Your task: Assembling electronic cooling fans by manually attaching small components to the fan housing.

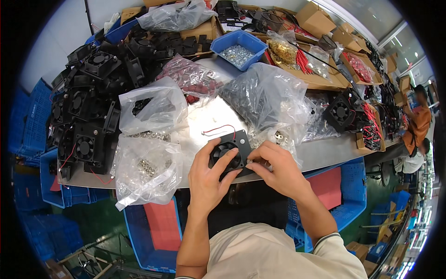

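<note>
At the table's front edge, a black square cooling fan point(227, 149) with a thin red and black wire is in my left hand point(209, 174). The fingers of that hand lie across its frame and hub, the thumb along its near side. Close against the fan's right side, my right hand point(278, 165) pinches a small shiny metal piece point(251, 161), partly covered by the fingertips, so its kind is unclear. Just beyond that hand lies an open clear bag point(281, 137) with small metal rings in it.
Black fans point(86, 146) are heaped at the left. Clear bags of hardware point(148, 169) flank the bare metal tabletop point(206, 116). A blue bin of washers point(238, 53) stands at the back. Blue crates point(153, 232) sit below the front edge. People point(418, 116) are far right.
</note>
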{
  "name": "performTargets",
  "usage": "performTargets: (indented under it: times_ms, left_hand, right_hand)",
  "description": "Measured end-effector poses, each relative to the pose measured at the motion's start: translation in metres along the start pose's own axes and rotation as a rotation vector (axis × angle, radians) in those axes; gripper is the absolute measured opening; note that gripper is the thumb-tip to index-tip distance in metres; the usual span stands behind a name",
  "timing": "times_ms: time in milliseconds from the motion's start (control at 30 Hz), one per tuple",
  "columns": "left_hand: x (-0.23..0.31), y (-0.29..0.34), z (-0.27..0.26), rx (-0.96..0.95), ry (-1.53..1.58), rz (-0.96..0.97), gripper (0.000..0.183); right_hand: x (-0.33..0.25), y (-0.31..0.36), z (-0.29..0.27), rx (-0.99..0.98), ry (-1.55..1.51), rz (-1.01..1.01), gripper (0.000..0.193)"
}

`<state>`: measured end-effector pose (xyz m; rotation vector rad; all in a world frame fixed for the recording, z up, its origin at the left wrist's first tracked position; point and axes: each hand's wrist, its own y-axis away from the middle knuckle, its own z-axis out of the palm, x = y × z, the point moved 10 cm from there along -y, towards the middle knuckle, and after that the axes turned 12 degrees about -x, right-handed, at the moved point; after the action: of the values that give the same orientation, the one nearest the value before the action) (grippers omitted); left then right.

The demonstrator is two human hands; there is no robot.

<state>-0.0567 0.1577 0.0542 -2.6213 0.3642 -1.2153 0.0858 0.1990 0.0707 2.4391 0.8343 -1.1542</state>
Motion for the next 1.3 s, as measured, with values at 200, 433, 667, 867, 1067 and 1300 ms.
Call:
performTargets:
  times_ms: [200, 433, 667, 867, 1067, 1300]
  left_hand:
    - [-0.001, -0.001, 0.001, -0.005, 0.008, -0.006, 0.049]
    - [0.0, -0.001, 0.0, 0.005, -0.01, -0.012, 0.05]
    - [-0.003, 0.0, 0.001, 0.012, 0.029, -0.027, 0.05]
    - [-0.004, 0.0, 0.001, 0.013, 0.029, -0.05, 0.051]
    - [-0.009, 0.002, 0.003, -0.006, 0.005, -0.061, 0.049]
    - [-0.004, -0.001, 0.002, 0.006, 0.028, -0.058, 0.048]
  right_hand:
    - [-0.005, 0.002, -0.002, 0.031, 0.038, -0.035, 0.016]
    - [-0.007, 0.0, -0.005, -0.008, 0.04, -0.061, 0.02]
    - [-0.005, -0.002, 0.0, -0.04, 0.053, -0.053, 0.021]
    - [-0.019, -0.005, -0.002, 0.011, 0.033, -0.147, 0.021]
    - [-0.044, -0.007, 0.007, 0.004, 0.117, -0.322, 0.022]
    - [-0.005, 0.001, -0.011, 0.045, 0.074, -0.113, 0.02]
